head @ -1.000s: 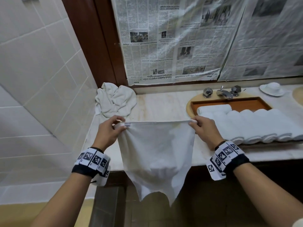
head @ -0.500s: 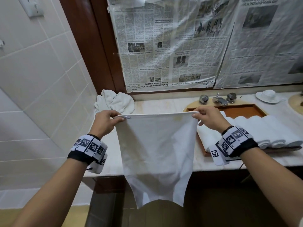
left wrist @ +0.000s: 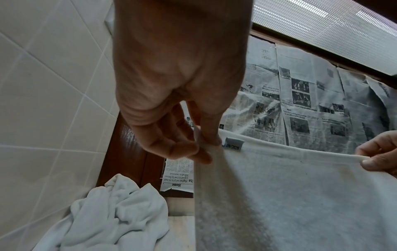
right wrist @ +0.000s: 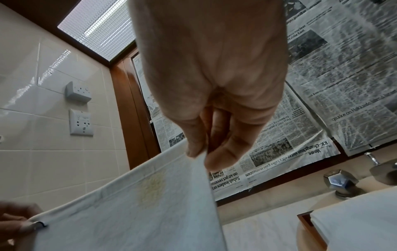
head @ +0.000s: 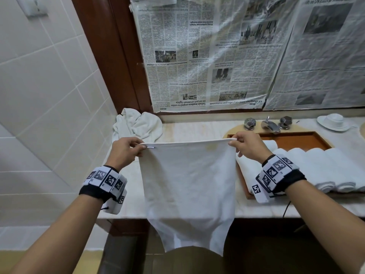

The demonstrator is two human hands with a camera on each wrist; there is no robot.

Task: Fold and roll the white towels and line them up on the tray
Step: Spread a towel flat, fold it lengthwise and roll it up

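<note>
Tiles (head: 39,91) cover the wall on the far left. A crumpled towel (head: 136,125) lies in the far left corner of the counter (head: 189,131), against the wall. Just right of it, and nearer, the left hand (head: 123,153) is up in the air. Its thumb and fingers are curled and pinch the top left corner of a white towel (head: 187,186). A small tag (left wrist: 233,144) sits on the towel edge right beside those fingers. The towel hangs flat and open between the two hands, and its bottom drops down past the near edge of the counter. A faint yellow mark (right wrist: 152,185) shows near its top right. The right hand (head: 246,147) pinches the top right corner the same way, thumb against fingers. Behind the towel, newspaper sheets (head: 207,56) cover the far wall. On the right is a brown tray (head: 308,138) with rolled towels (head: 320,167) in a row, side by side and touching. A silver tap (head: 269,125) stands just past the tray. A white cup on a saucer (head: 333,121) sits far right.
</note>
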